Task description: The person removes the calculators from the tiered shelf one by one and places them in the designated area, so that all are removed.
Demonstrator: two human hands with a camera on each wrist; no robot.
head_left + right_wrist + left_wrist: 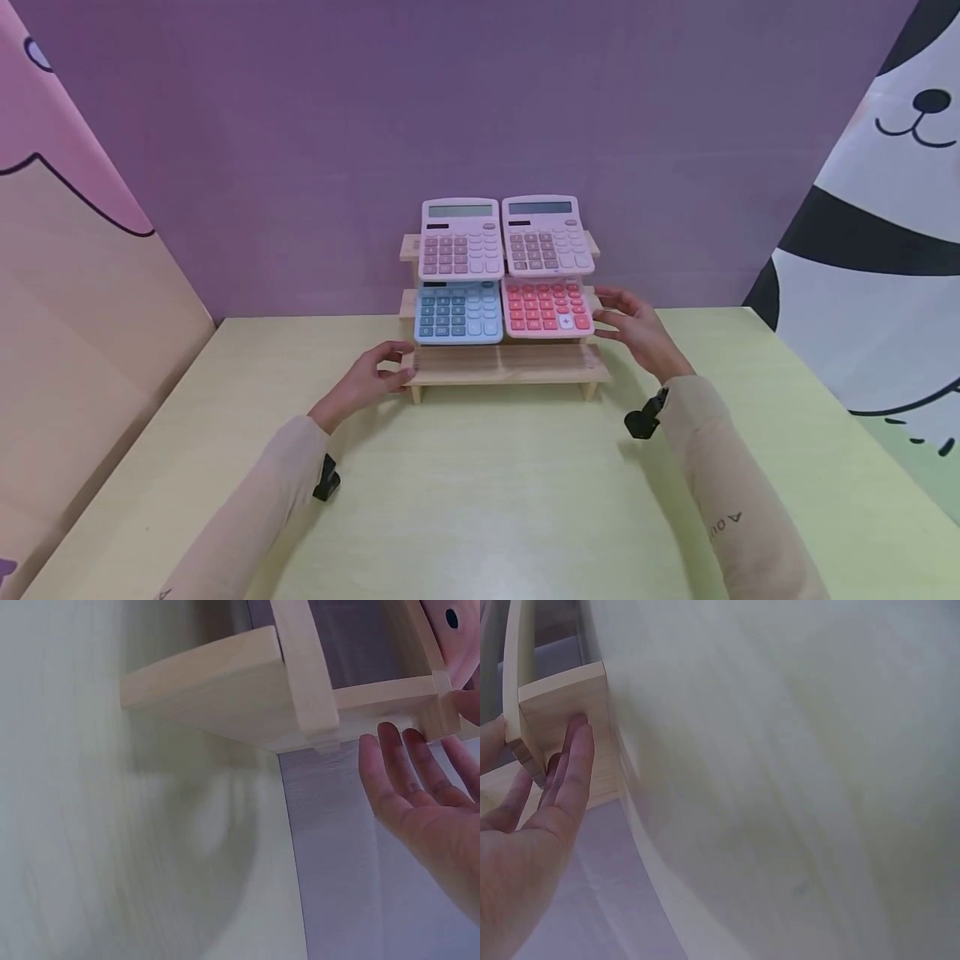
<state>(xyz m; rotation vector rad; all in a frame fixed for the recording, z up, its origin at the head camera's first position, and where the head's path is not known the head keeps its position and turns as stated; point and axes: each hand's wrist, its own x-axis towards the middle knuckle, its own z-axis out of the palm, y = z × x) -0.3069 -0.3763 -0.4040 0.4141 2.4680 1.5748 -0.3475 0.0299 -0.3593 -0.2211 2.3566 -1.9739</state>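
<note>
A three-step wooden display stand (510,364) stands at the back of the table. My left hand (369,379) grips the left end of its lowest board, thumb on one face and fingers (574,769) underneath in the left wrist view. At the middle board's right end is my right hand (637,333), thumb and fingers (390,772) on either side of the board end. Two pale pink calculators, a left one (461,242) and a right one (547,237), lean on the top step. A blue calculator (459,315) and a coral-pink calculator (547,310) lean on the middle step.
The pale wooden table (480,500) reaches to a purple backdrop (315,167) right behind the stand. A printed panda panel (885,250) stands at the right, and a pink and beige panel (67,292) at the left. Black wrist cameras hang under both sleeves.
</note>
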